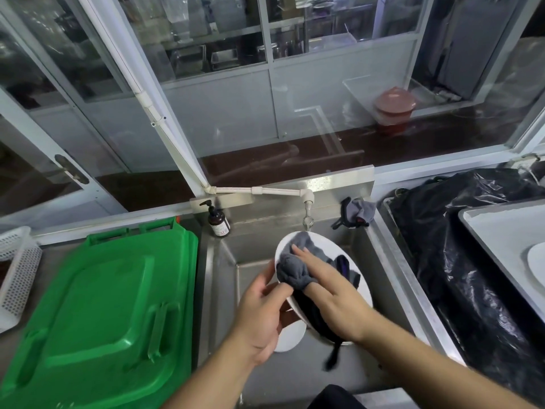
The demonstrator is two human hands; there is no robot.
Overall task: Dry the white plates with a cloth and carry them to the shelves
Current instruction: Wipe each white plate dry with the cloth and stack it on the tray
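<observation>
Over the steel sink [259, 376] I hold a white plate [327, 246] tilted on edge. My left hand [262, 314] grips its near left rim. My right hand [333, 287] presses a grey cloth [290, 268] flat against the plate's face, fingers spread; a dark end of the cloth hangs below the plate. A second white plate [290, 335] shows partly under my left hand, lower in the sink. Another white plate [536, 261] peeks in at the far right edge on a grey tray [501, 228].
A green bin lid [106, 308] fills the left side. A white perforated basket [17, 267] stands at the far left. A soap pump bottle [218, 221] and a tap [308, 215] sit behind the sink. Another grey cloth [358, 212] lies on the sink's back rim. Black plastic bag [460, 246] lies right.
</observation>
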